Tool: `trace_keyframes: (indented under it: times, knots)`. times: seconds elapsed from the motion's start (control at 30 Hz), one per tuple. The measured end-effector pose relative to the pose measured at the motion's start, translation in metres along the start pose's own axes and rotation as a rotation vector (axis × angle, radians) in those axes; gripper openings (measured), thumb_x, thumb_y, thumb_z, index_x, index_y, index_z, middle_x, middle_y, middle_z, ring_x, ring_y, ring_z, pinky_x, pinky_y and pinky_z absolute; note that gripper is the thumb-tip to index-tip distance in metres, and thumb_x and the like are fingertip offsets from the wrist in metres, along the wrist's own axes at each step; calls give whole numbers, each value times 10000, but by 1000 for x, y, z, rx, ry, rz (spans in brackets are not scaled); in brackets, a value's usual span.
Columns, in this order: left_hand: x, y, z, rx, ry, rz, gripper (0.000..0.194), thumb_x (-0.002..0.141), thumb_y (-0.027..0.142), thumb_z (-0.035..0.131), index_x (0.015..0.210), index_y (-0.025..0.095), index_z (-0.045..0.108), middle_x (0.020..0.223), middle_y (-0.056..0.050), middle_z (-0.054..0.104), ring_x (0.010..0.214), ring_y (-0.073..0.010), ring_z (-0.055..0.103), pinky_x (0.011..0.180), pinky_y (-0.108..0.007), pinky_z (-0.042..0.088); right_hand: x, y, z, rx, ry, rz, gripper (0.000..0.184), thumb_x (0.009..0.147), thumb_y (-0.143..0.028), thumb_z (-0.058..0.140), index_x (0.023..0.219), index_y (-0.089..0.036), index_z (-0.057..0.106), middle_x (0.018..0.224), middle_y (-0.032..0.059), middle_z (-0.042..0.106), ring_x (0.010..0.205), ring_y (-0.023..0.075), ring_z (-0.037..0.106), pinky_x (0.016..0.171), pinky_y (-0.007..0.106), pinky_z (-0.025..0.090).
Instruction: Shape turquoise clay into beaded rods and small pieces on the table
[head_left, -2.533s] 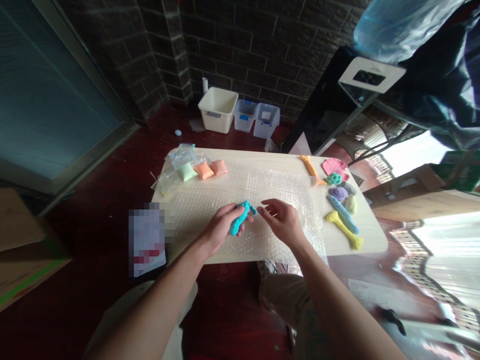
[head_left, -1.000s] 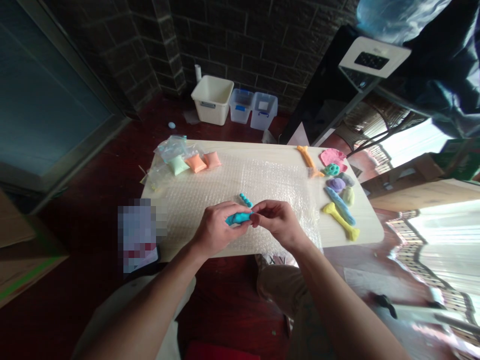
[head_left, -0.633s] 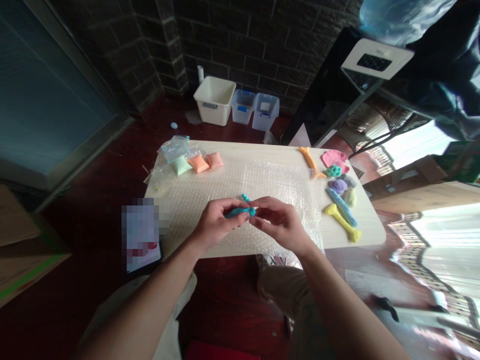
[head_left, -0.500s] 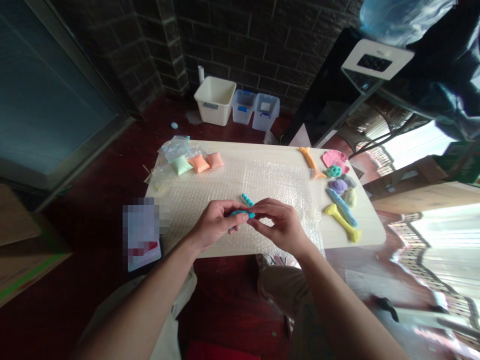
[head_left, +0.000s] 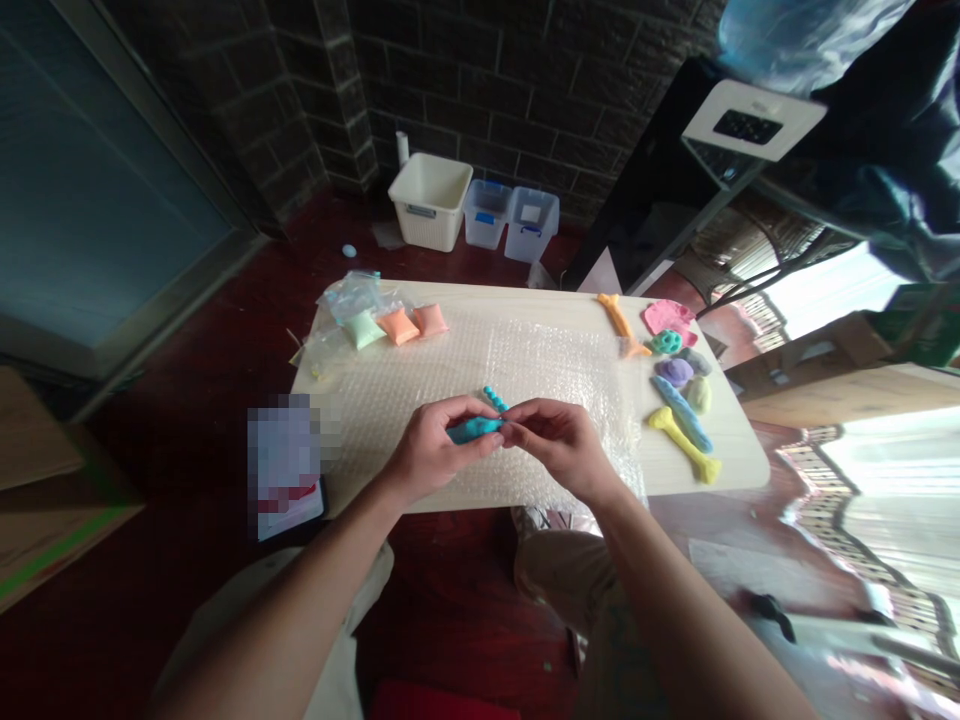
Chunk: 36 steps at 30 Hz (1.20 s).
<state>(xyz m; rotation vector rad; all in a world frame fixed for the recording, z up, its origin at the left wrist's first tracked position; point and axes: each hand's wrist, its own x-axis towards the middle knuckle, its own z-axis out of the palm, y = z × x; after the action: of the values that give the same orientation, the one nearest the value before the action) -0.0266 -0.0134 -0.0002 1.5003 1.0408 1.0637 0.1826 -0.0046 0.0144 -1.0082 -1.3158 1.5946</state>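
Note:
Across the palm and fingers of my left hand (head_left: pixel 431 450) lies a lump of turquoise modelling clay (head_left: pixel 472 431), with the thumb along its near side. My right hand (head_left: pixel 559 445) pinches at the right end of this lump, thumb and forefinger closed together; its fingertips hide that end. Just beyond the hands, a short row of small turquoise clay balls (head_left: pixel 493 397) lies on the bubble wrap (head_left: pixel 562 365), partly covered by my fingers.
Bags of green and orange clay (head_left: pixel 400 326) lie at the table's far left. Along the right side are an orange clay bone (head_left: pixel 619 318), a pink piece (head_left: pixel 667 318), a purple lump (head_left: pixel 674 373), a blue roll (head_left: pixel 684 413) and a yellow bone (head_left: pixel 686 446). Bins (head_left: pixel 431 205) stand on the floor behind.
My right fingers have drawn together into a pinch at the clay's end. The left thumb has shifted lower, and more of the turquoise lump shows. The ball row stays put.

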Motion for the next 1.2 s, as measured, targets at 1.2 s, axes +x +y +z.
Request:
trace_keyframes:
  times: [1.2]
  knots:
    - [-36, 15, -1, 521, -74, 399, 440, 893, 246, 791, 1312, 170, 679, 1183, -143, 795, 1107, -285, 755, 955, -408, 577, -47, -15, 27, -343, 50, -31, 455, 787, -497, 875, 1066, -149, 782, 941, 96, 804, 839, 222, 754, 830, 400, 619]
